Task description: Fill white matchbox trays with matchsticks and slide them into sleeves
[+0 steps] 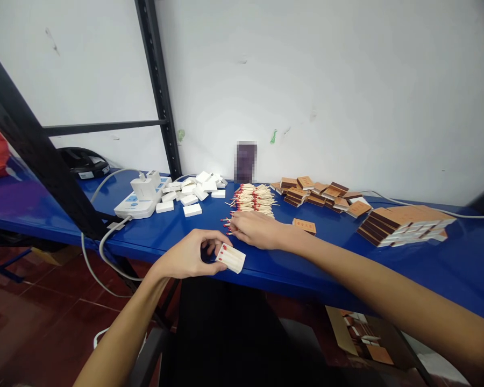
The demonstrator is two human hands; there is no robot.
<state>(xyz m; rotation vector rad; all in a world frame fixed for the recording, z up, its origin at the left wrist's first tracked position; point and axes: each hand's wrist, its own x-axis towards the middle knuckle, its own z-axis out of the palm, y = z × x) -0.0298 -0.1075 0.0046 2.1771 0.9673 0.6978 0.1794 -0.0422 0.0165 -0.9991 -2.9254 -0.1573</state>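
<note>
just one head cam, worn up top | looks forward and down | left hand (191, 253) and right hand (256, 230) pretty close | blue table (334, 232) below, white wall (306, 80) ahead

Blue table (339, 279), red-tipped matches (254, 199), white tray (232, 259)

Workshop, by its looks; blue worktop (463, 263), black perforated post (155, 64), stacked matchboxes (407, 220), heaped loose matches (255, 200)

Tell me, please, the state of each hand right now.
Left hand: holding a small white tray with matches in it.
Right hand: down at the match pile; its grip cannot be told.
</note>
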